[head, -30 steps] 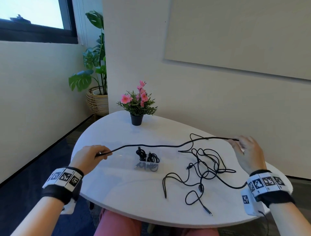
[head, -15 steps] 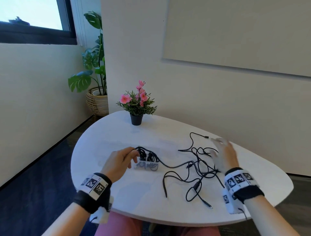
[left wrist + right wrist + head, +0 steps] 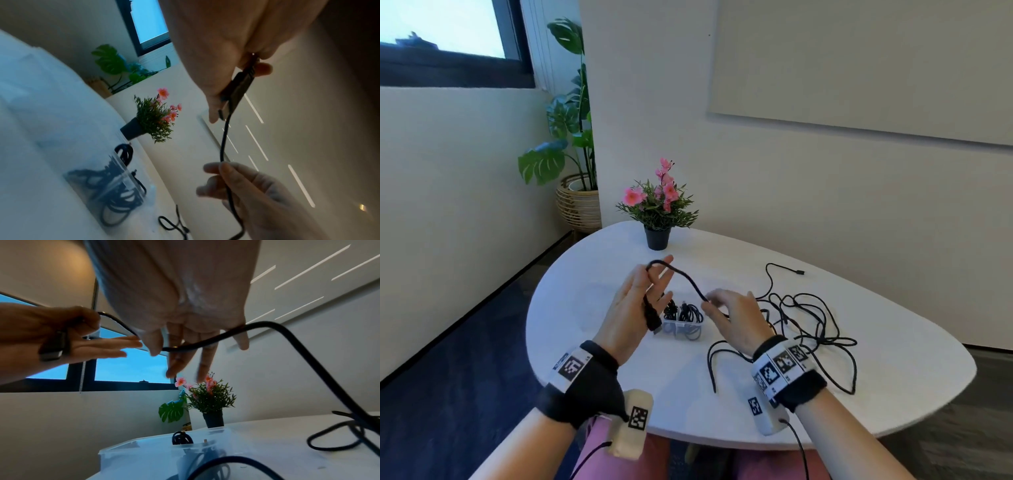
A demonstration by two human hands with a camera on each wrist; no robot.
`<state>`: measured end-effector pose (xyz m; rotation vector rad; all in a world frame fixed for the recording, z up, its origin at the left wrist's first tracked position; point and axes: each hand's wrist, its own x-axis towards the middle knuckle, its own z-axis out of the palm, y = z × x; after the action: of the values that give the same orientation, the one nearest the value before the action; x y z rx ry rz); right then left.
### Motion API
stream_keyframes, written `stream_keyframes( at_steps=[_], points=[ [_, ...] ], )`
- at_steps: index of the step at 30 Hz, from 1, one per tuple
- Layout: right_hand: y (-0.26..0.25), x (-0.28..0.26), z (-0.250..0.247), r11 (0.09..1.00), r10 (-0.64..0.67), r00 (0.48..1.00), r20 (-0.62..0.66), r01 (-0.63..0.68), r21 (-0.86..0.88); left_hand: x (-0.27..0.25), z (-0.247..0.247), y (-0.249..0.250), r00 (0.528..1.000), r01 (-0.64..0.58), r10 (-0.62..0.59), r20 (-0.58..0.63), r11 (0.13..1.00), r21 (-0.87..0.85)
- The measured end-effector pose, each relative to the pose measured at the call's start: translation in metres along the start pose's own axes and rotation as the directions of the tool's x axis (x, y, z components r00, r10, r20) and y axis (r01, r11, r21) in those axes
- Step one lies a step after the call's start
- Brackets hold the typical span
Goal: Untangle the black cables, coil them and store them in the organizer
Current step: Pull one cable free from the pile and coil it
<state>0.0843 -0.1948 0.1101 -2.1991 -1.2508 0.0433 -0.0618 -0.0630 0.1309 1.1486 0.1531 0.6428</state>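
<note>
left hand (image 3: 635, 301) has come up above the organizer (image 3: 681, 320), plug end pinned under its thumb, fingers straight, cable (image 3: 688, 279) now looped over them | right hand (image 3: 736, 320), in from the tangle (image 3: 811, 318) right of the organizer, pinches the strand | stretching gave way to coiling; winding begins, storing unfinished

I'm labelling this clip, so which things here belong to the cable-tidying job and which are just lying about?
Part of the job:
- black cable held by left hand and right hand
- tangled black cables
- clear plastic organizer

Lying about:
- pink-flowered plant in black pot
- leafy plant in wicker basket
</note>
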Motion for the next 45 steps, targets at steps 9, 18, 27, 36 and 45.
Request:
stream_keyframes(
  at_steps=[9, 18, 27, 36, 45],
  points=[
    [-0.032, -0.034, -0.001, 0.964, -0.234, 0.940, 0.249, 0.190, 0.186, 0.009, 0.001, 0.005, 0.956, -0.005, -0.103, -0.273, 0.930, -0.368],
    [-0.030, -0.027, -0.026, 0.943, -0.295, 0.936, 0.192, 0.253, 0.216, 0.014, 0.006, -0.005, 0.995, 0.072, -0.017, -0.094, 0.775, 0.628],
    [-0.023, -0.011, -0.056, 0.920, -0.176, 0.983, -0.059, 0.186, 0.346, -0.002, 0.013, -0.008, 0.890, -0.077, -0.306, 0.338, 0.631, 0.772],
    [-0.017, -0.001, -0.049, 0.735, -0.037, 0.996, -0.087, 0.086, 0.672, -0.002, 0.017, 0.003, 0.926, -0.008, -0.168, 0.337, 0.886, 0.464],
    [0.002, -0.025, -0.015, 0.869, -0.086, 0.983, 0.160, -0.005, 0.496, 0.018, 0.001, 0.004, 0.979, 0.068, -0.140, -0.146, 0.908, -0.414]
  ],
)
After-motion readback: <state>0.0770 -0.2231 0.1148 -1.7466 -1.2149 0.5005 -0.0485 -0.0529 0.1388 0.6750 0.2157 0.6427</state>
